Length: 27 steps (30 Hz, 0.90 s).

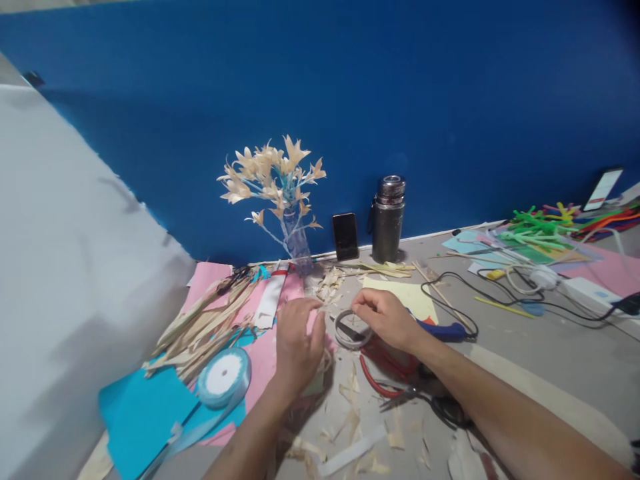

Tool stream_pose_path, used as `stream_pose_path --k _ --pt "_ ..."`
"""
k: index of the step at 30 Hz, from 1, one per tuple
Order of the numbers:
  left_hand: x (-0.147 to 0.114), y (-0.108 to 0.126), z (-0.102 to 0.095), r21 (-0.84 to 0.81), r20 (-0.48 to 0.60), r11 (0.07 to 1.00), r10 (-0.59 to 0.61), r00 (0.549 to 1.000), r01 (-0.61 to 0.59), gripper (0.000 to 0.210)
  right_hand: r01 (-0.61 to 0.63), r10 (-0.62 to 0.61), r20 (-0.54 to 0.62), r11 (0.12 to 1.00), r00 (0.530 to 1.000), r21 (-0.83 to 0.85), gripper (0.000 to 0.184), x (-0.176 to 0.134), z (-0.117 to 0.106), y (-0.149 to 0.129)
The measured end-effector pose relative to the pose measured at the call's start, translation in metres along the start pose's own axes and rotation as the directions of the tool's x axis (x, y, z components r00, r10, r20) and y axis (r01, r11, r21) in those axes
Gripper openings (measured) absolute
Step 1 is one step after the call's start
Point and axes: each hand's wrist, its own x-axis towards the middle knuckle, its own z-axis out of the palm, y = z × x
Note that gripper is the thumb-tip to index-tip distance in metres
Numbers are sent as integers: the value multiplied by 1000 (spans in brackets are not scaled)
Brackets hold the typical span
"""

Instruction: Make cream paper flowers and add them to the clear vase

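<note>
My left hand is raised over the pink paper, its fingers curved and thumb held apart, with no object visible in it. To its right, my right hand has thumb and fingertips pinched together at the upper edge of a pale grey ring, which looks like a tape roll or wire coil. Whatever lies in that pinch is too small to make out. Beneath my right wrist are red-handled scissors and a blue-handled tool, both partly hidden. Pale scraps litter the table below my hands.
Pale flowers stand in a clear bottle by the blue wall. Beside it are a phone and thermos. Dried strips and a blue ribbon spool lie left. Cables and green pipe cleaners lie right.
</note>
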Motion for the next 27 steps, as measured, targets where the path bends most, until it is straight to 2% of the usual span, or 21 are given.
stream_pose_path --k 3,5,8,10,11,12,14,16,17,19,21,24,27 --pt "2 -4 -4 -57 -103 995 -84 991 78 14 67 -79 -84 989 993 -135 13 -4 3 -1" --pt "2 -3 -5 -66 -113 995 -86 990 79 13 149 -180 -113 959 977 -242 12 -8 6 -3" --pt "1 4 -2 -128 2 984 -125 992 124 12 256 -305 -118 915 945 -311 13 -12 10 -5" --pt "-1 10 1 -261 150 927 -236 960 269 14 287 -340 -126 904 932 -318 13 -14 11 -5" --pt "-1 12 2 -336 229 862 -315 921 379 15 295 -350 -130 900 928 -320 13 -14 12 -4" --pt "-2 15 3 -403 311 767 -397 863 499 16 301 -358 -132 896 924 -325 12 -14 12 -4" --pt "-3 18 5 -496 462 523 -517 720 693 21 312 -374 -129 886 919 -344 12 -14 12 -3" --pt "-4 18 6 -568 562 275 -559 609 776 27 324 -392 -127 873 911 -365 12 -14 12 -2" --pt "-4 17 6 -599 594 177 -556 581 781 28 333 -402 -127 866 907 -372 12 -14 12 -2" --pt "-5 15 6 -642 635 41 -532 560 766 30 351 -427 -131 853 895 -386 13 -14 12 -2" --pt "-5 14 6 -644 671 -16 -492 554 765 31 368 -449 -129 839 884 -400 14 -15 12 -2" --pt "-6 13 7 -632 693 -12 -456 558 775 27 383 -462 -111 827 880 -411 15 -16 12 -2" --pt "-8 11 9 -636 665 35 -483 571 771 22 387 -458 -100 833 883 -395 14 -17 13 -4"
